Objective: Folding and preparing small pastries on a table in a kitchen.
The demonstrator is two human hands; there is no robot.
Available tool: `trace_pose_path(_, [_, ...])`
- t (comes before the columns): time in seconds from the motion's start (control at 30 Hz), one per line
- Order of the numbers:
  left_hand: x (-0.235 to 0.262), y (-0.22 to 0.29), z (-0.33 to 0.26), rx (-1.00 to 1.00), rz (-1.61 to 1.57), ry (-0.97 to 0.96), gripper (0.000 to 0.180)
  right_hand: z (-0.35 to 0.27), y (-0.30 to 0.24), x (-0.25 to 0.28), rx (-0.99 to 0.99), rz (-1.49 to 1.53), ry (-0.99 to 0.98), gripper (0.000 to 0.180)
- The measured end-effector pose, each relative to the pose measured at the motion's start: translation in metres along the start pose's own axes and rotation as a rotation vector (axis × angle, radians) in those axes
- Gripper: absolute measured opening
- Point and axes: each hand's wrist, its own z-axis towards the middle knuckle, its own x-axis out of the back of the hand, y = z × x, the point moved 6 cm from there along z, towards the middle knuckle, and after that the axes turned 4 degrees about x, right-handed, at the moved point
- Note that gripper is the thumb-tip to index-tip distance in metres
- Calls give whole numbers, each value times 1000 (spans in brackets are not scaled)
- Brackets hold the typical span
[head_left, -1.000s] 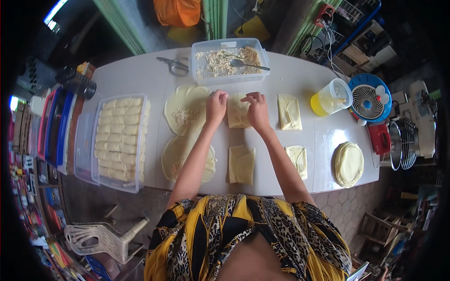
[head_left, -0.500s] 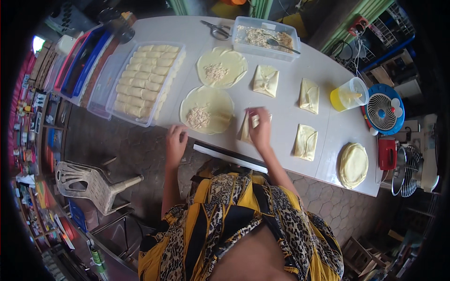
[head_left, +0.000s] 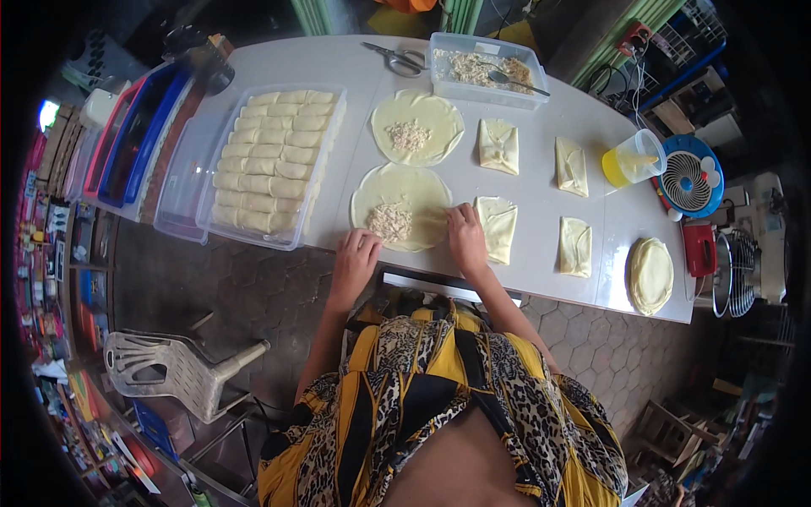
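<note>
A thin round pale wrapper (head_left: 399, 184) lies at the near edge of the table with a mound of shredded filling (head_left: 390, 223) on its lower left part. At its lower left rim my left hand (head_left: 356, 264) has its fingers curled and closed on the edge. My right hand (head_left: 467, 241) pinches the right rim, its fingers drawn together. Just right of that hand is a folded wrapper packet (head_left: 498, 226). Behind the near wrapper lies a second round wrapper (head_left: 432, 114), also with filling on it.
Several folded packets (head_left: 575, 247) lie to the right, near a stack of wrappers (head_left: 650, 275) and a tub of yellow liquid (head_left: 621, 166). A plastic box of rolls (head_left: 304, 238) stands left. At the back are a filling box (head_left: 490, 95) with a spoon and scissors (head_left: 397, 57).
My right hand has left the near folded packet and moved to the round wrapper's right rim. My left hand has come up onto its lower left rim. The view has shifted slightly.
</note>
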Motion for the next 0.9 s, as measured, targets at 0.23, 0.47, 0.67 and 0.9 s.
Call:
trace_pose_path(0.23, [9, -21, 14, -43, -165, -136, 16, 15, -30, 18, -138, 8, 119, 12])
trace_pose_path(0.47, [0, -20, 21, -141, -142, -289, 22, 22, -67, -24, -20, 248, 60, 12])
trace_pose_path(0.67, [12, -14, 30, -197, -255, -272, 24, -7, -76, -13, 22, 154, -29, 17])
trace_pose_path(0.9, [-1, -22, 66, -158, -398, -172, 19, 13, -53, -25, -148, 234, -44, 10])
